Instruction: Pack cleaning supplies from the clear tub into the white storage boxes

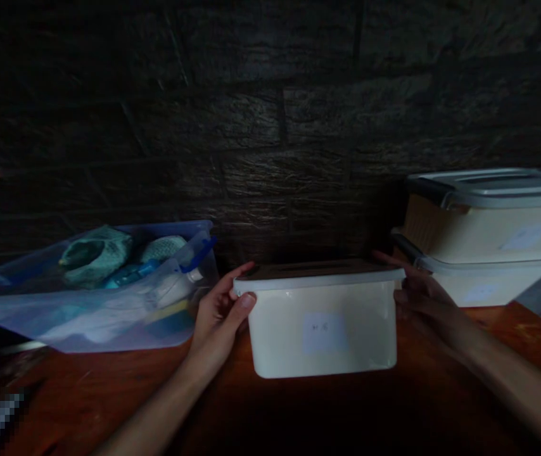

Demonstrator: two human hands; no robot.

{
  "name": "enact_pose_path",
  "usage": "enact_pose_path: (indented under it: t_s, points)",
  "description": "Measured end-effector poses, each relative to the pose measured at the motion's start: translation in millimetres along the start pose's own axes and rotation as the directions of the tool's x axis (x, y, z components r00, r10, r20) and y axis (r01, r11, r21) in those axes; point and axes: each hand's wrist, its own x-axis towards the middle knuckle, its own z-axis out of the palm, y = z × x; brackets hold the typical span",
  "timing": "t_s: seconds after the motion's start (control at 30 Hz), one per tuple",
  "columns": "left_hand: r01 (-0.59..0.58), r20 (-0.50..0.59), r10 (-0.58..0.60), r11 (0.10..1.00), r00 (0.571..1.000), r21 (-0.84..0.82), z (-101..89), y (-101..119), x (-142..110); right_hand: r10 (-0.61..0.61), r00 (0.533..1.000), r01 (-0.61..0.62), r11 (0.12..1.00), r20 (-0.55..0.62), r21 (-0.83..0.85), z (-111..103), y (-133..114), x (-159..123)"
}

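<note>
Between my hands is a cream plastic storage box (275, 342) with a lid (318, 273) on top and a pale paper label (325, 332) on its front. The marks on the label are too blurred to read. At the box's left end, my left hand (220, 313) grips the lid's rim, thumb in front and fingers behind. My right hand (425, 294) holds the opposite end just under the rim, its fingers partly hidden. The box appears level; whether its base touches the table cannot be made out.
Two similar lidded boxes are stacked at the right, an upper box (479, 231) on a lower box (460, 284). On the left stands a clear plastic bin (104, 339) with a teal mesh item (102, 253) and bottles inside. A dark brick wall (251, 145) rises behind the wooden table (109, 392).
</note>
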Motion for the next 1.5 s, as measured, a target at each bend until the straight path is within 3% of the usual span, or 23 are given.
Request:
enact_pose_path:
  t_s: [0.27, 0.57, 1.0, 1.3, 1.5]
  points:
    - [-0.035, -0.017, 0.037, 0.995, 0.999, 0.089, -0.7, -3.5, 2.7, -0.011, 0.997, 0.006, 0.998, -0.074, -0.058, 2.8, 4.0, -1.4]
    - [-0.066, -0.060, 0.074, 0.991, 0.995, 0.117, 10.2, 8.0, -0.8, -0.035, 0.998, 0.033, 0.999, -0.056, -0.035, 8.3, 3.1, -1.6]
    - [-0.035, -0.022, 0.039, 0.990, 0.999, 0.140, 4.7, 6.5, -0.3, -0.016, 0.998, 0.015, 0.999, -0.055, -0.030, 7.1, 2.3, -2.0]
    - [-0.026, 0.029, 0.027, 0.999, 0.999, -0.025, -0.7, 1.3, -2.7, -0.051, 0.998, 0.050, 0.999, -0.042, -0.014, 4.2, 2.8, -3.1]
    - [0.040, -0.014, -0.043, 0.988, 0.999, -0.149, 5.2, 7.9, -4.3, -0.074, 0.997, 0.074, 0.997, -0.036, -0.002, 8.1, -0.9, -4.6]
